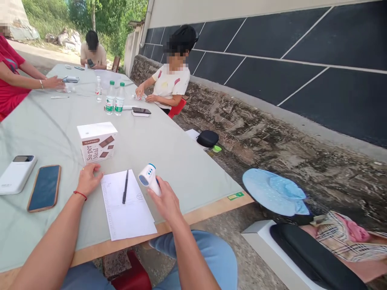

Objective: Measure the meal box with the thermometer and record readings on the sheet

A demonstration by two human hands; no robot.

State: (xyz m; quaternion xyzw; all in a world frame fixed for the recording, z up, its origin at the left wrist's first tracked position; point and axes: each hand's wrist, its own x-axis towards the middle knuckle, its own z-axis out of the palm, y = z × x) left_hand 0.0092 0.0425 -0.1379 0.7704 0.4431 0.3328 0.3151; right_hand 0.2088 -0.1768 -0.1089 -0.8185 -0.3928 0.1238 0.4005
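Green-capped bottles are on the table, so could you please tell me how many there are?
2. The left bottle and the right bottle stand side by side on the table, just left of the black phone.

The thermometer [149,176] is smooth plastic, the sheet [131,215] matt paper.

The single view looks from the wearer's head, above the near end of the long table [178,161], facing forward and down, aimed somewhat to the right of the table's length. It is close enough that the left hand [88,179] and right hand [165,197] appear large over the table's near end, while a person [98,58] at its far end looks small. Its wide reach also takes in the wall [272,60] right of the table and greenery [116,28] beyond it.
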